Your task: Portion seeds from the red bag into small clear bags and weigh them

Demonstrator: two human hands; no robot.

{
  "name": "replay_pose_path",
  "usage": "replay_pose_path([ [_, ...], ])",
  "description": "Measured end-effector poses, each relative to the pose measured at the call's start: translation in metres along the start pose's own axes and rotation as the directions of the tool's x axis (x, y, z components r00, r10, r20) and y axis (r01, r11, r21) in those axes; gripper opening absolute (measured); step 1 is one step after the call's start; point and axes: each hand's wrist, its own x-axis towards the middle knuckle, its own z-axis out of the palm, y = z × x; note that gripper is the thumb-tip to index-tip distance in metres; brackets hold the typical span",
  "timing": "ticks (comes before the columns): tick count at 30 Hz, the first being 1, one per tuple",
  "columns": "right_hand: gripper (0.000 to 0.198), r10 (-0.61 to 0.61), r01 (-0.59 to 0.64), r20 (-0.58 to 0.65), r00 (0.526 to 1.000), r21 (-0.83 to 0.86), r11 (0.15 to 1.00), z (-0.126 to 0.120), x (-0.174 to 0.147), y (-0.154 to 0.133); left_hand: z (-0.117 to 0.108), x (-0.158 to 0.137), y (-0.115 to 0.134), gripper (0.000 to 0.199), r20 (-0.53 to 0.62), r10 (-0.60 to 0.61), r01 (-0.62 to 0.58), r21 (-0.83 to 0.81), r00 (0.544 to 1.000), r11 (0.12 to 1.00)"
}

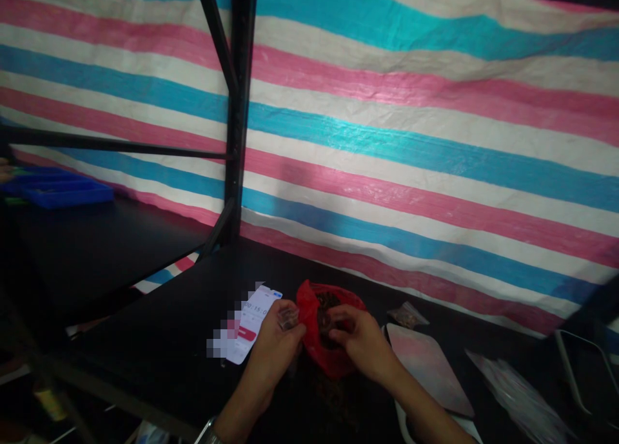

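Note:
A red plastic bag (308, 307) stands with its mouth open on the black table, dark brown bits (329, 299) inside it. My left hand (280, 334) is at the bag's left side, fingers closed on what looks like a small clear plastic bag (289, 318). Over the mouth of the red bag, my right hand (360, 337) reaches in from the right with thumb and fingers pinched together among the brown bits. What lies between those fingertips is too dark to make out. Some loose dark crumbs (336, 395) lie on the table below the red bag.
Left of my hands lies a lit phone (242, 334) showing a timer. To the right are a flat scale (428, 366), a small filled clear bag (409, 315), a stack of clear bags (517, 392) and a dark rounded-edged object (585, 373). A black post (236, 128) rises behind.

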Motion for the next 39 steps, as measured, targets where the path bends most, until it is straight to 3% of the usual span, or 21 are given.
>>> replay_pose_path([
  [6,0.032,-0.057,0.064,-0.086,0.995,0.079,0.995,-0.024,-0.008,-0.006,0.004,-0.004,0.001,0.016,0.043,0.246,-0.250,0.219,0.968,0.943],
  [10,0.035,-0.178,0.165,-0.163,0.971,-0.090,0.982,-0.030,-0.019,-0.030,0.008,-0.009,0.000,0.014,0.083,0.293,-0.304,0.304,0.953,0.903],
  [12,0.037,-0.293,0.250,-0.145,0.945,-0.257,0.933,-0.029,-0.023,-0.045,0.010,-0.010,-0.001,0.014,0.107,0.305,-0.323,0.312,0.946,0.893],
  [16,0.045,-0.508,0.445,0.010,0.861,-0.497,0.745,-0.026,-0.025,-0.064,0.012,-0.010,-0.003,0.021,0.132,0.324,-0.349,0.304,0.937,0.886],
  [19,0.048,-0.579,0.508,0.073,0.812,-0.577,0.639,-0.025,-0.025,-0.068,0.011,-0.009,-0.006,0.025,0.135,0.328,-0.354,0.301,0.935,0.885],
  [23,0.044,-0.619,0.529,0.082,0.781,-0.615,0.585,-0.024,-0.026,-0.069,0.009,-0.008,-0.008,0.029,0.124,0.335,-0.358,0.299,0.934,0.885],
  [27,0.035,-0.556,0.430,-0.046,0.830,-0.581,0.691,-0.027,-0.022,-0.062,0.009,-0.008,-0.009,0.025,0.098,0.347,-0.360,0.293,0.933,0.886],
  [30,0.032,-0.415,0.246,-0.188,0.890,-0.567,0.786,-0.031,-0.017,-0.046,0.008,-0.007,-0.007,0.022,0.061,0.375,-0.376,0.281,0.925,0.883],
  [32,0.032,-0.305,0.163,-0.169,0.937,-0.562,0.811,-0.032,-0.016,-0.036,0.008,-0.007,-0.005,0.024,0.014,0.404,-0.392,0.270,0.915,0.879],
  [36,0.029,-0.260,0.185,-0.123,0.958,-0.427,0.885,-0.021,-0.028,-0.038,0.010,-0.012,-0.005,0.040,-0.061,0.457,-0.428,0.262,0.887,0.865],
  [39,0.014,-0.263,0.226,-0.126,0.957,-0.247,0.942,-0.008,-0.041,-0.055,0.016,-0.020,-0.009,0.056,0.000,0.478,-0.465,0.232,0.878,0.854],
])
